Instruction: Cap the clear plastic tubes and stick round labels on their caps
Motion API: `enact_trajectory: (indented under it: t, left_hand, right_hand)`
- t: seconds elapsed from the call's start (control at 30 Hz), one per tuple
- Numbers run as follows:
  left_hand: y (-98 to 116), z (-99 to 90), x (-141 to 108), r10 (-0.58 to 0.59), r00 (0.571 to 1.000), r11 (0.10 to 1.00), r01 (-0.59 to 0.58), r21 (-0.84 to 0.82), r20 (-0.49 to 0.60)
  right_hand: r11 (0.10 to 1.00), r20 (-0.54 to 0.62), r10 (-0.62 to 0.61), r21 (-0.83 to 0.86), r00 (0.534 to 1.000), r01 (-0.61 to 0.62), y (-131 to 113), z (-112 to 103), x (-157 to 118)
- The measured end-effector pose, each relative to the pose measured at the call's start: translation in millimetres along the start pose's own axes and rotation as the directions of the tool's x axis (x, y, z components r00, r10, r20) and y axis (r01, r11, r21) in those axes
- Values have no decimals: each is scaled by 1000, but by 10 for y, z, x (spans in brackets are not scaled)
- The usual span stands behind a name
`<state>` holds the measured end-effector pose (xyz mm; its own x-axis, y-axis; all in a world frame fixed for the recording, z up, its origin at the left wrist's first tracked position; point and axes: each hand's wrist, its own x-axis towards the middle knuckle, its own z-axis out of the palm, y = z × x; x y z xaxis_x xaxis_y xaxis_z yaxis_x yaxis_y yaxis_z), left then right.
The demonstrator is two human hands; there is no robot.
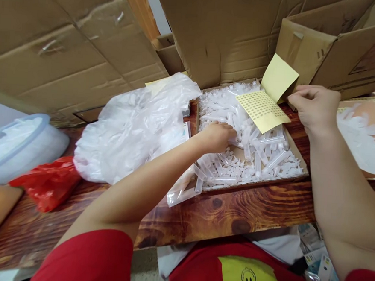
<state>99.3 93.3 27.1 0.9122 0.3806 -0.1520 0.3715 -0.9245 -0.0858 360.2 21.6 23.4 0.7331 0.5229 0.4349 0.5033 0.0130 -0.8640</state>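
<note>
A shallow cardboard tray (297,154) holds a heap of clear plastic tubes (272,140) and many small white plastic pieces (237,165). My left hand (218,137) is over the tray's left half, its fingers curled down among the tubes; what they grip is hidden. On the tray's back right lies a yellow sticker sheet (263,109) with rows of small round dots. Another plain yellow sheet (279,78) stands tilted behind it. Just right of the sheets, my right hand (315,107) is raised with fingers pinched; anything between the fingertips is too small to make out.
Left of the tray lies a big translucent plastic bag (134,124), then a red bag (51,184) and a tub (56,137) of white pieces. Cardboard boxes (309,50) wall the back. More plastic pieces lie on a board (364,135) at right. The wooden table's front edge (226,233) is near my body.
</note>
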Motion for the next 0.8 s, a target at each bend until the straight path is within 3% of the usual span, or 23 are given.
enact_trajectory:
  t: [0.07, 0.13, 0.23, 0.37, 0.47, 0.57, 0.7, 0.8]
  left_hand:
    - [-59, 9, -40, -3, 998, 997, -1, -80, -61]
    - [-105, -9, -124, -18, 981, 978, -23, -209, -191]
    - [-111, -70, -328, -100, 909, 908, -82, -411, -404]
    - [10, -139, -651, -188, 831, 818, -162, -551, -524]
    - [138, -154, -835, -149, 786, 748, -308, -588, -600]
    - [242, -147, -937, -120, 757, 664, -420, -619, -642]
    - [324, -111, -973, -134, 771, 572, -453, -684, -623]
    - [359, -89, -965, -145, 812, 513, -427, -745, -566]
  right_hand:
    - [985, -20, -168, 24, 986, 168, -23, 31, -49]
    - [941, -32, -329, 78, 944, 331, -117, 57, -173]
    - [847, 17, -513, 172, 858, 503, -374, 72, -473]
    - [655, 38, -733, 307, 679, 690, -736, 50, -919]
    - [529, 66, -839, 334, 540, 781, -873, 38, -1163]
    - [446, 76, -892, 306, 445, 841, -902, 36, -1289]
    - [418, 66, -906, 297, 418, 859, -904, 1, -1334]
    - [417, 121, -909, 315, 400, 853, -919, -38, -1347]
